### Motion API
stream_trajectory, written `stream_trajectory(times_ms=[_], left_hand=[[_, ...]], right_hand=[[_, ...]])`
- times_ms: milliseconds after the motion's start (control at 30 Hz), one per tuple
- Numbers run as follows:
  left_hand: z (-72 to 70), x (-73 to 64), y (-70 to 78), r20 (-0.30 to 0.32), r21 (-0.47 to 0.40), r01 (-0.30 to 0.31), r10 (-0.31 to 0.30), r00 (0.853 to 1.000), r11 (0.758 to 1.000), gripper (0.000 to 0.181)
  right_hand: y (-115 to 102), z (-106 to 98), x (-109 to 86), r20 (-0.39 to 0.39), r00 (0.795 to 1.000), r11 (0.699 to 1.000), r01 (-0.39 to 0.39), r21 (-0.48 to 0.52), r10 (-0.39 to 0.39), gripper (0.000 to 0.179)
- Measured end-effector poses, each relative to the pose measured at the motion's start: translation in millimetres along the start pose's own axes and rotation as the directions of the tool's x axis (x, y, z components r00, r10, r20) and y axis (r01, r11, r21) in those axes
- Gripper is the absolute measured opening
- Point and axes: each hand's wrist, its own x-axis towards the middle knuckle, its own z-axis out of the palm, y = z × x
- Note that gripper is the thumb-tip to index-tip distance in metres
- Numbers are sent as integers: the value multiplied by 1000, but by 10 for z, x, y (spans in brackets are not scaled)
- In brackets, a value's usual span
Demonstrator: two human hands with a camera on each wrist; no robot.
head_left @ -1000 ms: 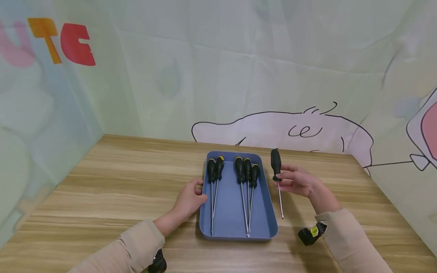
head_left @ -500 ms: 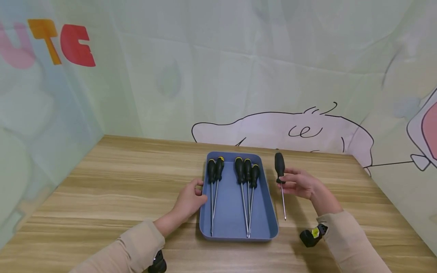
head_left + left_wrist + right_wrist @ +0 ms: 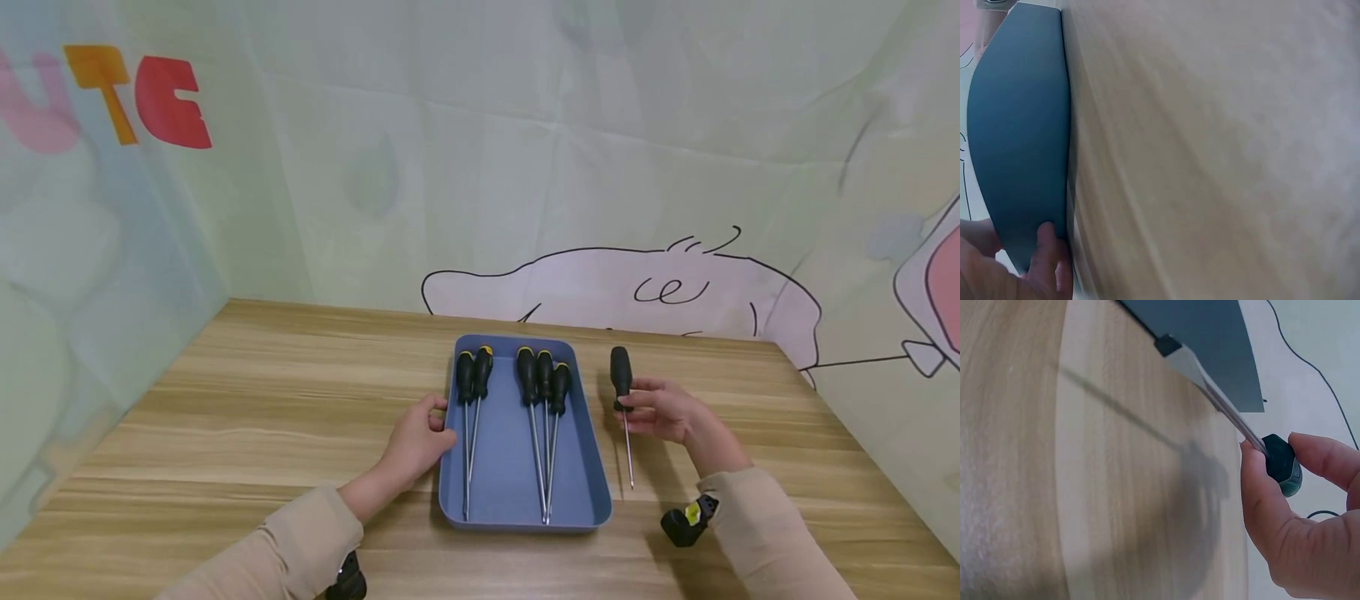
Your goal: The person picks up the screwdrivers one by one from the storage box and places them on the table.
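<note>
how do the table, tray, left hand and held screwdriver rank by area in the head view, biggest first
1. table
2. tray
3. left hand
4. held screwdriver, longer but slimmer than the left hand

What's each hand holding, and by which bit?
The right hand pinches a screwdriver low on its handle, near the shaft; the left hand holds the tray by its left wall.

- pink letter "U" [image 3: 41, 133]: far left, on the printed backdrop [image 3: 480, 183]
- orange letter "T" [image 3: 103, 71]: right of it, same backdrop
- red letter [image 3: 159, 102], probably "E": right of the T
- yellow sticker [image 3: 692, 512] on the black wrist device [image 3: 681, 527], right: too small to read
</note>
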Motion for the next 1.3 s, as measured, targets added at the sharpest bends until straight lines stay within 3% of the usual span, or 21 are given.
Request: stream_trajectory(times_ms=[400, 900, 1300], left_hand=[[-2, -13, 12, 0, 19, 4, -4, 1000, 1000, 38], [-9, -6, 19, 2, 12, 32, -32, 999, 999, 38], [-6, -12, 26, 1, 14, 37, -37, 999, 999, 37]], right_hand=[[77, -33, 45, -26, 1000, 996, -19, -83, 17, 63], [81, 72, 105, -135, 991, 967, -58, -247, 25, 73], [104, 100, 104, -200, 980, 967, -70, -243, 21, 74]])
